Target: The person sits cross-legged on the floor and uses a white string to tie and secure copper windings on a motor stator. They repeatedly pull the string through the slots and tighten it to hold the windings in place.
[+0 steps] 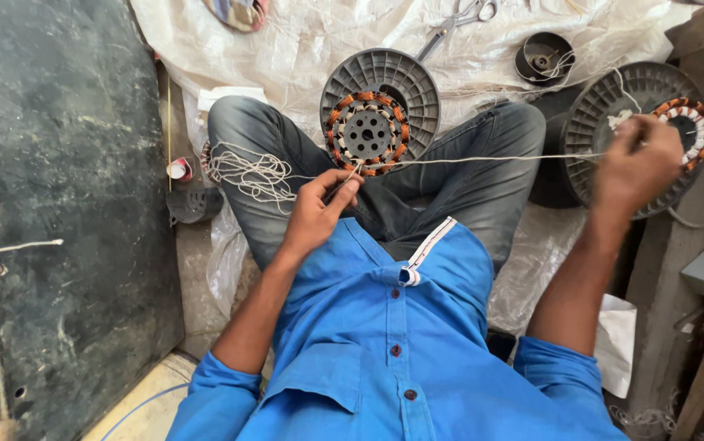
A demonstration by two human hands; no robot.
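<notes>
A round motor stator [368,133] with copper coils rests on a grey plastic spool [412,75] between my crossed legs. My left hand [318,214] pinches a thin needle-like tool and one end of a white thread [483,159] just below the stator. The thread runs taut to the right, where my right hand [636,167] is raised and closed on its other end. A loose tangle of the same thread [247,173] lies over my left knee.
A second copper-wound stator [689,129] sits on another grey spool [613,110] at right. Scissors [460,20] and a small dark cup [543,55] lie on the white plastic sheet [311,41]. A dark slab [58,188] stands at left, a small tape roll [179,169] beside it.
</notes>
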